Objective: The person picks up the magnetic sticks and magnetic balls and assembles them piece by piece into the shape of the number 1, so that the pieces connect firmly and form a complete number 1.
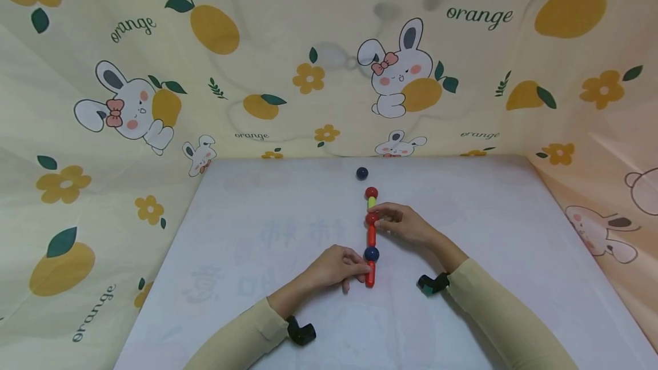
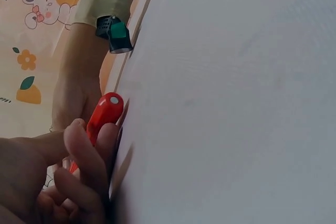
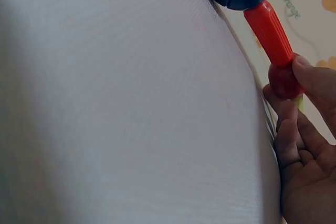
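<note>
A straight chain of toy rods and balls lies on the table, running away from the person. Nearest is a red rod (image 1: pixel 370 274), its end with a pale round spot facing the left wrist view. Beyond it come a blue ball (image 1: pixel 372 253), a second red rod (image 1: pixel 372 236), a red ball (image 1: pixel 372 218), a yellow-green rod (image 1: pixel 372 202) and another red ball (image 1: pixel 371 192). The left hand (image 1: pixel 333 266) pinches the nearest red rod between thumb and fingers. With thumb and fingertips, the right hand (image 1: pixel 406 224) holds the middle red ball (image 3: pixel 283 82).
A loose dark blue ball (image 1: pixel 362 173) sits past the chain's far end, near the back edge of the white table (image 1: pixel 462 187). Patterned cloth (image 1: pixel 277 73) hangs behind and at both sides. Each wrist wears a small black camera (image 1: pixel 301 331).
</note>
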Demonstrator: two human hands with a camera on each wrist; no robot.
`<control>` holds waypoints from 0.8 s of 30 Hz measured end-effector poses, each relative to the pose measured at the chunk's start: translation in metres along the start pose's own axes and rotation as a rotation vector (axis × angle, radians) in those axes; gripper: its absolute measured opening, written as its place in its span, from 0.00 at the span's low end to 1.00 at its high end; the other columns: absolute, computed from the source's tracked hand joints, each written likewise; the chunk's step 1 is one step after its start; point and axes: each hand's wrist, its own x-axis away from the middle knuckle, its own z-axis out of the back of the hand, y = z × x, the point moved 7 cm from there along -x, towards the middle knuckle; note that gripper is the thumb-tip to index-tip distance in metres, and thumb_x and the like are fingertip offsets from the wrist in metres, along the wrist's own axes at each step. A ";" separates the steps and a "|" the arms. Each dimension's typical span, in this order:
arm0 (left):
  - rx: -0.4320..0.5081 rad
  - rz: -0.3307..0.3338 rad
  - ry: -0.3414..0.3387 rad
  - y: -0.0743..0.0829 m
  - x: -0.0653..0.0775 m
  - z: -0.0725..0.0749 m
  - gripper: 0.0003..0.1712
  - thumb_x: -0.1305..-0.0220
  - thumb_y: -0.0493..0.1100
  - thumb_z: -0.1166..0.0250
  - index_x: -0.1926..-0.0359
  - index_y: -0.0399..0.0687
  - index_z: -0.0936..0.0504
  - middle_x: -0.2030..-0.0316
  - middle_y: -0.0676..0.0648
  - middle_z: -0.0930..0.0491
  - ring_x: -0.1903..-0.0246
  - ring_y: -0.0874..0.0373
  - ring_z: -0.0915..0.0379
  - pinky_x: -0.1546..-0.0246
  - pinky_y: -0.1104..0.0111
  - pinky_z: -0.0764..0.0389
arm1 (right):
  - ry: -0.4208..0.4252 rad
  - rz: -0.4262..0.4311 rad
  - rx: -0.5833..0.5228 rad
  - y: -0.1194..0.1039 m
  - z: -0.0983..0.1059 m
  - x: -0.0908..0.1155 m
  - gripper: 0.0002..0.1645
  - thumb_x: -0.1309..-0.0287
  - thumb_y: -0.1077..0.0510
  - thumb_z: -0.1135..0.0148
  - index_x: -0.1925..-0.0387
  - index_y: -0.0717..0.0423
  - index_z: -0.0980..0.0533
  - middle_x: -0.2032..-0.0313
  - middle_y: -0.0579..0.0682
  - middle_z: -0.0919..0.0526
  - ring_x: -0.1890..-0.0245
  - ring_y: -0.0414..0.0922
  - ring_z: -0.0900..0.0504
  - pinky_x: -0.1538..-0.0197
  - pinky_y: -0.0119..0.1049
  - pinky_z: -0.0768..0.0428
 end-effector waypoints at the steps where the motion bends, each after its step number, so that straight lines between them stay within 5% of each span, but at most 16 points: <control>1: 0.001 -0.006 0.000 0.000 -0.001 0.002 0.08 0.27 0.48 0.27 0.57 0.49 0.11 0.72 0.51 0.10 0.86 0.57 0.24 0.76 0.70 0.28 | 0.003 0.000 0.003 0.000 0.000 0.000 0.25 0.26 0.55 0.31 0.31 0.49 0.21 0.40 0.52 0.14 0.55 0.52 0.20 0.54 0.35 0.19; 8: -0.027 -0.043 0.044 0.002 -0.006 0.023 0.08 0.25 0.48 0.30 0.55 0.50 0.12 0.69 0.50 0.11 0.81 0.57 0.22 0.71 0.69 0.22 | 0.010 0.000 0.003 0.002 0.001 0.000 0.24 0.27 0.55 0.31 0.32 0.47 0.20 0.43 0.51 0.13 0.55 0.52 0.21 0.55 0.35 0.20; 15: -0.168 -0.097 0.151 0.020 -0.015 0.053 0.10 0.24 0.51 0.31 0.52 0.52 0.11 0.66 0.52 0.10 0.75 0.52 0.17 0.68 0.65 0.22 | -0.005 -0.008 -0.009 0.000 0.000 0.001 0.25 0.26 0.56 0.31 0.31 0.49 0.21 0.42 0.52 0.13 0.55 0.52 0.19 0.54 0.35 0.18; 24: -0.342 -0.128 0.268 0.036 -0.037 0.082 0.10 0.26 0.55 0.29 0.50 0.59 0.12 0.61 0.56 0.12 0.68 0.60 0.18 0.64 0.64 0.19 | -0.002 -0.019 -0.003 -0.001 0.001 0.003 0.26 0.27 0.56 0.31 0.31 0.47 0.21 0.41 0.51 0.14 0.54 0.53 0.21 0.52 0.37 0.19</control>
